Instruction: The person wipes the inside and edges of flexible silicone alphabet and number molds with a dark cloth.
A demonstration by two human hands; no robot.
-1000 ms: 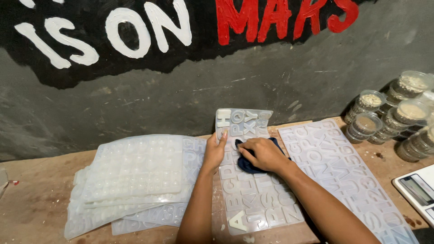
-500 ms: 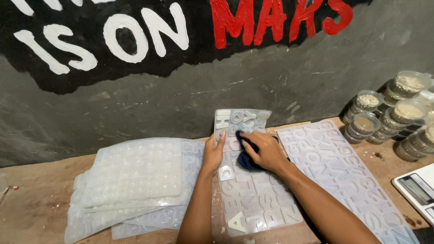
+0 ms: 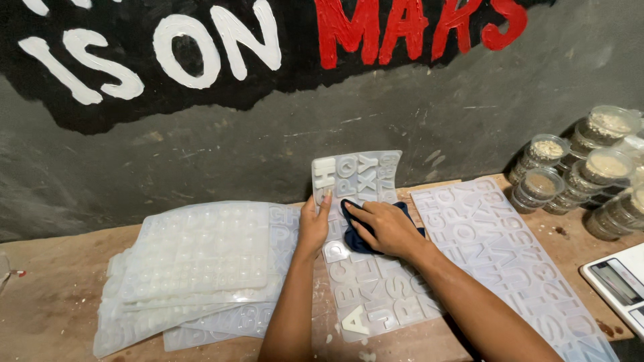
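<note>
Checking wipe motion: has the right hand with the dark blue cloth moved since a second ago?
Yes. The right hand and dark blue cloth have slid slightly left along the letter mold, closer to the left hand pinning it.

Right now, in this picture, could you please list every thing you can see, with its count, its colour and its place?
letter mould sheet: one, translucent white, centre of the table, far end curling up against the wall.
dark blue cloth: one, on that sheet, under the right hand.
long letter mould sheet: one, translucent white, right of centre.
stack of mould sheets: several, exact count unclear, translucent white, left side.
clear lidded tubs: a pile, exact count unclear, pale grainy contents, far right by the wall.
digital scale: one, white, right edge, partly cut off.
wooden table: one, brown.
wall: grey, with white and red painted lettering.
left hand: pressing the sheet flat.
right hand: pressing on the cloth.
</note>
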